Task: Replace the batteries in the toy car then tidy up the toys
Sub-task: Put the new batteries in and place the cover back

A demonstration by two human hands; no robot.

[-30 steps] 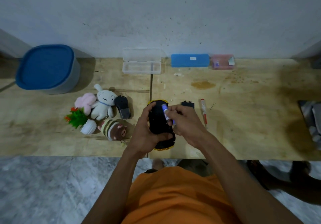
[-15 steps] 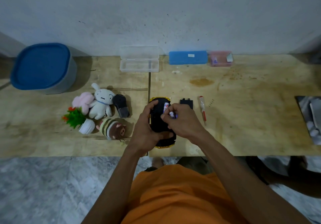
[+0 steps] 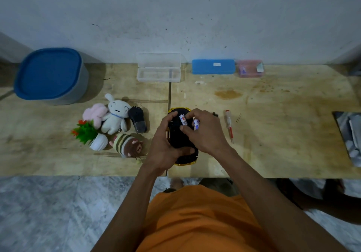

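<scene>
Toy car [image 3: 182, 140], flipped belly-up with its yellow trim showing at both ends, sits on the bench [image 3: 273, 134] near the front edge, cradled in the left hand [image 3: 163, 144], whose grip is wrapped around its body. The right hand [image 3: 205, 132] pinches one battery [image 3: 183, 120] over the open underside and carries a second battery [image 3: 196, 124] tucked against its fingers. This looks like the loading step. Next, I judge, each cell must be seated end-correct, then the cover, likely the dark piece partly hidden beyond the right hand, fastened with the screwdriver [image 3: 229, 126] at 3 o'clock. Plush toys [image 3: 115, 118] wait at 9 o'clock.
</scene>
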